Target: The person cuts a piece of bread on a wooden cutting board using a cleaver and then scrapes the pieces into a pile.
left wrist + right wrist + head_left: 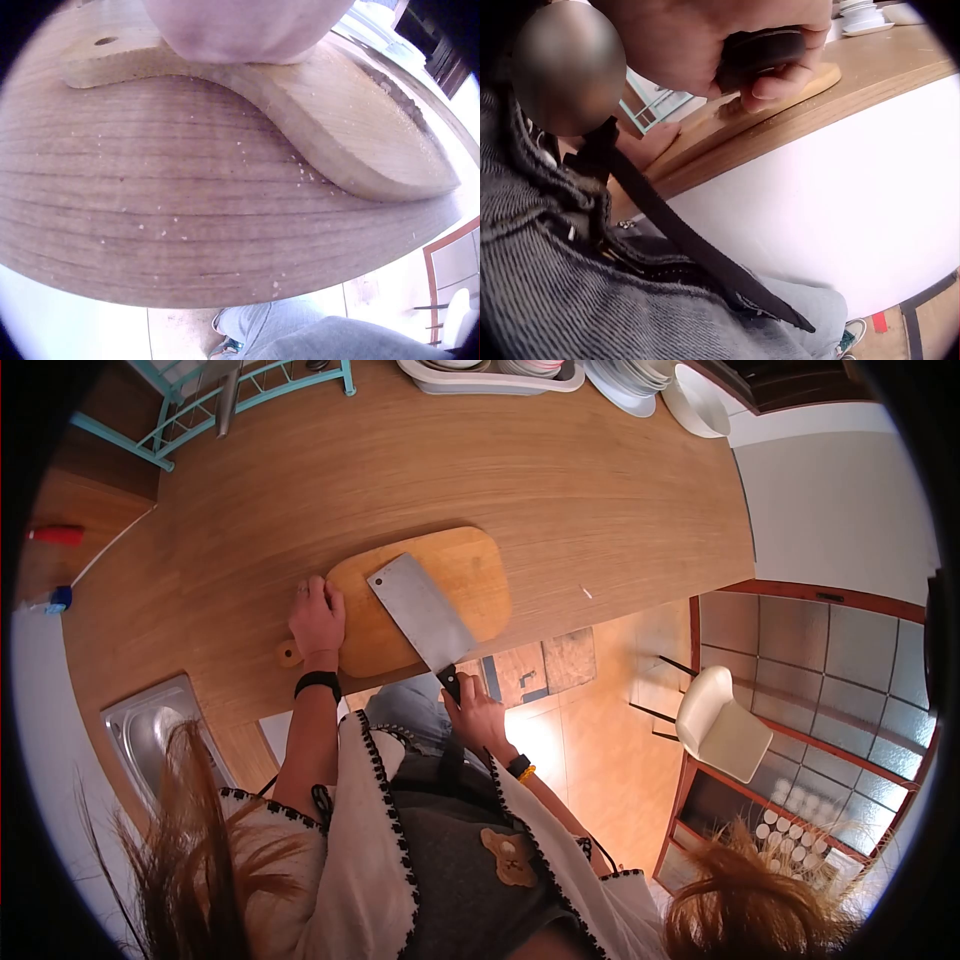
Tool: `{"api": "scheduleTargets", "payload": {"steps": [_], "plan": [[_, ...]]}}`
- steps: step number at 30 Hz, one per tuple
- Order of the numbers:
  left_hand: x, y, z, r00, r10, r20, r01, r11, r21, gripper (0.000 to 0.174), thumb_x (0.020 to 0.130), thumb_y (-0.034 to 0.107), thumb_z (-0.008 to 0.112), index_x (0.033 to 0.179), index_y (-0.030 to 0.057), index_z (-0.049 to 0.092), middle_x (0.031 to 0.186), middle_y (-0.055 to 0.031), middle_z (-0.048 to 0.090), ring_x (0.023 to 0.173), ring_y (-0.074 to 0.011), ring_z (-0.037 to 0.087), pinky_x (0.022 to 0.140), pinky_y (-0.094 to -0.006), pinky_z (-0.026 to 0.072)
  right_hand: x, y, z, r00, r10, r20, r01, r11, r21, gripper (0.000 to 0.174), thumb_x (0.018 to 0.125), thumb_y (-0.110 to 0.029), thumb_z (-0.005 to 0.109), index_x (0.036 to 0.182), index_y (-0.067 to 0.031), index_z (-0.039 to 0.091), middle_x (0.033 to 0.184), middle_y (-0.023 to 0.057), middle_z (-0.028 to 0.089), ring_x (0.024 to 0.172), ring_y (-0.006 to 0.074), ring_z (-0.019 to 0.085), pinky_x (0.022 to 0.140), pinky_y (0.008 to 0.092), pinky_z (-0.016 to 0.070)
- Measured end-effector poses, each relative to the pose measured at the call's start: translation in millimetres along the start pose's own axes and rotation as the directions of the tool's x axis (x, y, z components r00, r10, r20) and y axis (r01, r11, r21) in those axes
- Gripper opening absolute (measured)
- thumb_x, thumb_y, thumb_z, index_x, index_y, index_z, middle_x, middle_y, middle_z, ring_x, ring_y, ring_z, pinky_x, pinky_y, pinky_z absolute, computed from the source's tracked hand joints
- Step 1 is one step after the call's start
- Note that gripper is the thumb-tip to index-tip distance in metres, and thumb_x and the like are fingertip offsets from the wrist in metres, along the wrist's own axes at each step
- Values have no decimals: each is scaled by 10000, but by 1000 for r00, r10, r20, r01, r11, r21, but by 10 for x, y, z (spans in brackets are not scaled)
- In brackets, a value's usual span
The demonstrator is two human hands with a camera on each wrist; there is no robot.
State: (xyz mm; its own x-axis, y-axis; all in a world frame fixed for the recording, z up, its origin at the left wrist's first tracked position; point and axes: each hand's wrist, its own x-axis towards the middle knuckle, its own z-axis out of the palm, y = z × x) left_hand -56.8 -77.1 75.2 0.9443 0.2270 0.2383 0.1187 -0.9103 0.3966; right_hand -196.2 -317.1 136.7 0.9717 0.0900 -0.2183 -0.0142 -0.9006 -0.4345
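Note:
A wooden cutting board lies on the counter, its holed handle toward the left. My left hand grips the board near the handle, and its heel bears on the wood in the left wrist view; its fingertips are mostly hidden there. Across the board, the broad blade of a cleaver lies close over the wood, slanting toward me. The fingers of my right hand wrap round its black handle at the near counter edge. Brown crumbly bits show on the board in the left wrist view.
Pale crumbs dot the wooden counter. Stacked plates and a white bowl stand at the far edge. A turquoise rack is at far left, a metal sink at near left. A white chair stands right.

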Motion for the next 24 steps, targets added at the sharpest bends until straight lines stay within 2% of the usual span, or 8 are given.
{"api": "scheduleTargets", "payload": {"steps": [5, 9, 11, 18, 20, 21, 23, 24], "plan": [[-4, -4, -24, 1000, -8, 18, 8, 1000, 2, 157, 887, 183, 530, 787, 87, 457, 753, -112, 539, 672, -326, 573, 542, -434, 475, 27, -110, 17, 986, 74, 147, -65, 996, -66, 344, 914, -353, 554, 980, -31, 455, 775, 147, 583, 533, 333, 617, 428, 420, 486], [-3, 8, -31, 999, -20, 31, 20, 1000, -1, 161, 890, 191, 526, 789, 87, 457, 760, -110, 540, 680, -329, 573, 544, -435, 476, 53, -37, 113, 983, 69, 168, -55, 995, -87, 360, 921, -377, 538, 932, -30, 443, 720, 154, 579, 531, 344, 619, 438, 430, 493], [-6, 12, -34, 1000, -17, 21, 17, 1000, -8, 161, 891, 192, 524, 789, 87, 457, 762, -108, 540, 684, -328, 574, 546, -436, 477, 42, 11, 260, 970, 125, 209, -122, 992, -29, 356, 924, -366, 543, 898, -29, 432, 729, 193, 596, 570, 391, 616, 474, 467, 484], [4, 7, -42, 999, -38, 35, 39, 998, -38, 155, 895, 197, 521, 799, 91, 461, 758, -108, 536, 686, -330, 575, 543, -438, 476, 72, -63, 184, 961, 156, 228, -152, 988, -38, 350, 929, -364, 531, 923, -24, 448, 708, 203, 604, 616, 402, 624, 504, 476, 486], [6, -20, -41, 999, -29, 41, 30, 999, -15, 154, 896, 198, 521, 802, 91, 462, 756, -110, 539, 679, -331, 576, 541, -439, 476, 56, -61, 26, 979, 88, 182, -127, 969, 211, 337, 935, -353, 537, 918, -23, 468, 634, 166, 572, 529, 344, 607, 466, 445, 460], [1, -24, -43, 999, -22, 50, 21, 1000, 8, 153, 896, 199, 521, 805, 92, 462, 755, -112, 542, 672, -333, 576, 539, -440, 475, 68, -76, -78, 979, 87, 183, -126, 969, 212, 337, 935, -353, 537, 918, -23, 468, 634, 166, 572, 529, 344, 607, 466, 445, 460], [-13, -19, -39, 999, -21, 33, 21, 1000, -3, 155, 895, 198, 524, 800, 92, 462, 754, -114, 545, 666, -333, 577, 538, -441, 475, 124, -95, -346, 938, 228, 260, -341, 730, 592, 313, 928, -334, 569, 886, -34, 492, 555, 60, 502, 480, 212, 532, 475, 347, 428], [-19, -12, -34, 1000, -18, 14, 18, 1000, -16, 158, 893, 197, 526, 795, 91, 462, 753, -115, 548, 660, -333, 577, 537, -442, 475, 181, -93, -487, 787, 311, 533, -618, 387, 685, 314, 937, -350, 568, 876, -45, 521, 562, -23, 435, 486, 96, 413, 458, 261, 351]]}}
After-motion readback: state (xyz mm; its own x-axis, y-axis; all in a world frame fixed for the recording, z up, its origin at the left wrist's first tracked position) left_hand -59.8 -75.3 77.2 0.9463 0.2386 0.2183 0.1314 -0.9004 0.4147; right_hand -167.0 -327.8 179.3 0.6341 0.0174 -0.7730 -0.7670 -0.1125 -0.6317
